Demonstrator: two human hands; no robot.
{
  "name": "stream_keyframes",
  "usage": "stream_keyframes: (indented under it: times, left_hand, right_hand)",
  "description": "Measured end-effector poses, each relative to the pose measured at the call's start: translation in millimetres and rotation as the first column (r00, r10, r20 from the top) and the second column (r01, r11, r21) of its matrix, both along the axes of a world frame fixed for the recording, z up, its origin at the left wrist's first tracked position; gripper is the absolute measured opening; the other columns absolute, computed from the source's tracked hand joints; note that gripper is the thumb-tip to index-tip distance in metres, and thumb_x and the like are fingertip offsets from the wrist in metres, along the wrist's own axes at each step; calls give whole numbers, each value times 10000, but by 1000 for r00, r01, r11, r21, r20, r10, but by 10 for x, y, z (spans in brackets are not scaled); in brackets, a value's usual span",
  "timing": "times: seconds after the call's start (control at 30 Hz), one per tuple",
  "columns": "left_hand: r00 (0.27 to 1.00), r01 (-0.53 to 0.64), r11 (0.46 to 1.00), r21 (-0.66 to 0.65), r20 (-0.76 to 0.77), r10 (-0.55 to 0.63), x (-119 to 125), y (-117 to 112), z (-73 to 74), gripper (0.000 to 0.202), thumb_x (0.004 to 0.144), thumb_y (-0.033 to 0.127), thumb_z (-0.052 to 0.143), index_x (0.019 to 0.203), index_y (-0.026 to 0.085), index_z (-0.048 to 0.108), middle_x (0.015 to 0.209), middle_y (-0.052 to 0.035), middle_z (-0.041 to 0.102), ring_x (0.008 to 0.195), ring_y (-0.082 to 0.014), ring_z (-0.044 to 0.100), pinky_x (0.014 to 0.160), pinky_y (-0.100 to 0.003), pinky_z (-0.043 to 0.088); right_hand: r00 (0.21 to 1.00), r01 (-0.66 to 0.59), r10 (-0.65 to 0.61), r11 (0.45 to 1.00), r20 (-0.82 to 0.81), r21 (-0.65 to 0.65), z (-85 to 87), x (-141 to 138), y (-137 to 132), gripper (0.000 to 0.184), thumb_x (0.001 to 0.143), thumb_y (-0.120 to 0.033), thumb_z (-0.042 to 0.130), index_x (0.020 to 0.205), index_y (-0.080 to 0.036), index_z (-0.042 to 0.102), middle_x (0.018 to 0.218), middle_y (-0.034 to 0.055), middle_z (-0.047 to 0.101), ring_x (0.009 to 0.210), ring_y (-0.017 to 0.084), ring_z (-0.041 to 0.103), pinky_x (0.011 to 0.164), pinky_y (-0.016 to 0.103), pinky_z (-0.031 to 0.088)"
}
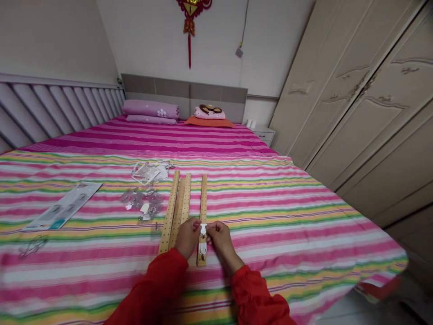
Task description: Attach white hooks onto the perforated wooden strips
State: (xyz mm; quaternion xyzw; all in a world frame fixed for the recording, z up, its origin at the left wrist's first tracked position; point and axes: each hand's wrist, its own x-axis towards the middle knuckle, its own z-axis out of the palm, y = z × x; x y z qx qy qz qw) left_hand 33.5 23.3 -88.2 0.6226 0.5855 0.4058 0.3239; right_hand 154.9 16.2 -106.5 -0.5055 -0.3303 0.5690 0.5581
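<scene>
A narrow wooden strip with rows of small holes lies lengthwise on the striped cloth before me. Over its near half, my left hand and my right hand pinch a small white card from either side. A little dark metal piece shows at the card's lower edge; its kind is too small to tell. Closer to me on the same strip sits a second white piece, also with a metal bit. Left of my left hand lie several more holed wooden strips, side by side.
Small clear plastic packets lie left of the strips, with white-framed pieces behind them. Farther left are a long flat package and a thin wire-like loop. Folded bedding stands by the headboard; a wardrobe rises at right.
</scene>
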Motion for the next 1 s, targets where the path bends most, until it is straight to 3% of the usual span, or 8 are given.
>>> stream_keyframes:
  times: [0.6,1.0]
  left_hand:
    - [990,-5,997,80,-139,17,17,-28,-1,166,723,88,479,752,160,626,717,-27,636,682,-143,594,662,-267,461]
    - [984,76,990,121,-170,-55,-16,-99,-3,221,759,111,466,870,171,647,812,-54,645,763,-172,599,736,-315,482]
  right_hand:
    - [1000,9,-9,1000,3,-6,-17,-10,12,241,540,-332,732,573,-181,546,373,-63,536,270,78,438,275,180,325]
    - [1000,2,-2,1000,1,-7,-15,-9,8,278,537,-366,747,577,-179,545,360,-58,536,274,81,434,284,182,324]
